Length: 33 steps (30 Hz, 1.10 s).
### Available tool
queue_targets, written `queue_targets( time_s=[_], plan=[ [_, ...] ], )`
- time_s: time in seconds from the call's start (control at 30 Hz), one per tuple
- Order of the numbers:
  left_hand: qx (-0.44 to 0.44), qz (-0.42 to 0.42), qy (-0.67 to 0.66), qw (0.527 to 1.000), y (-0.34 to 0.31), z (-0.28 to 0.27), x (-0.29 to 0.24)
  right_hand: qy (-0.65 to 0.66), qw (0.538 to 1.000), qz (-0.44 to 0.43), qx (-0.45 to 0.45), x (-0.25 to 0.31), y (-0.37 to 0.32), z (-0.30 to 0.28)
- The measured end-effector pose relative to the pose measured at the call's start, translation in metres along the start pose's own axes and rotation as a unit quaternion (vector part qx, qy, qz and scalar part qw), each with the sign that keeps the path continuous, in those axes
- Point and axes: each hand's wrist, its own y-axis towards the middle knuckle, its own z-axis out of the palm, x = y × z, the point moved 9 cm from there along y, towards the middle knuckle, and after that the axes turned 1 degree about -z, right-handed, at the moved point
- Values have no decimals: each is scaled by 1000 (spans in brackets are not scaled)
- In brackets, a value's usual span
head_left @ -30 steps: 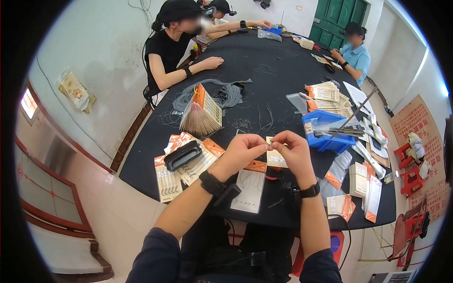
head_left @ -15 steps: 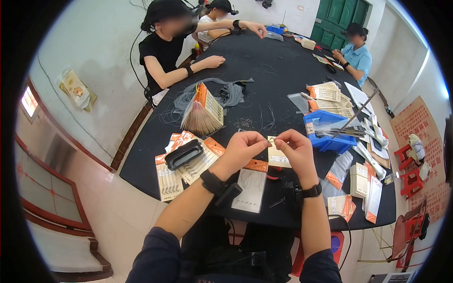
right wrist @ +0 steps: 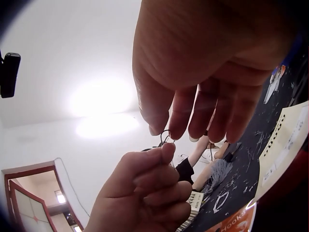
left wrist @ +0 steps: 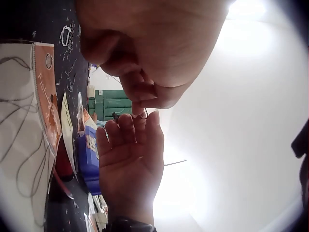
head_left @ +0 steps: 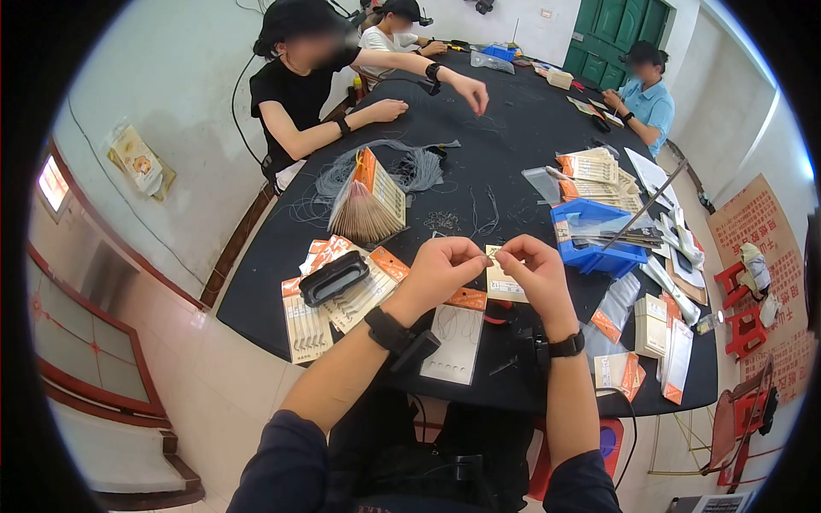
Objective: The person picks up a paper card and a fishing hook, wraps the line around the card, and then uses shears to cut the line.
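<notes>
My two hands are raised together above the near edge of the black table (head_left: 513,128). My left hand (head_left: 445,265) pinches a small dark wire hook (right wrist: 165,137) between thumb and forefinger. My right hand (head_left: 530,267) meets it fingertip to fingertip and pinches the same hook (left wrist: 142,115), which also trails a thin line. Below my hands lie a white card (head_left: 451,344) with printed hook outlines and a small cream card (head_left: 503,282). Both wrists carry black straps with cameras.
A black case (head_left: 332,279) rests on orange-topped hook packets (head_left: 342,299) at the left. A fanned bundle of packets (head_left: 366,205) and grey line (head_left: 410,171) lie beyond. A blue bin (head_left: 599,235) and stacked packets sit right. Three other people work at the far end.
My hands stay together and have dropped slightly. The person in black at the far left has reached an arm across the table to the right.
</notes>
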Motion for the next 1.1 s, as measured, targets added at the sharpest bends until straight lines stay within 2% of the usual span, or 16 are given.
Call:
queue_targets(
  time_s=[0.07,0.27,0.57,0.97,1.1],
  plan=[
    [-5,6,0,1000,1,0,1,2,999,41,8,-14,1,-1],
    [-7,5,25,1000,0,-2,-1,28,999,5,22,-7,1,2],
    [9,1,29,1000,-2,2,-4,82,996,35,30,-12,0,4],
    [6,-19,-34,999,0,-1,2,46,999,-6,3,0,1,3],
    [8,-25,-8,1000,-1,-1,3,44,999,5,-2,-3,0,3]
  ],
)
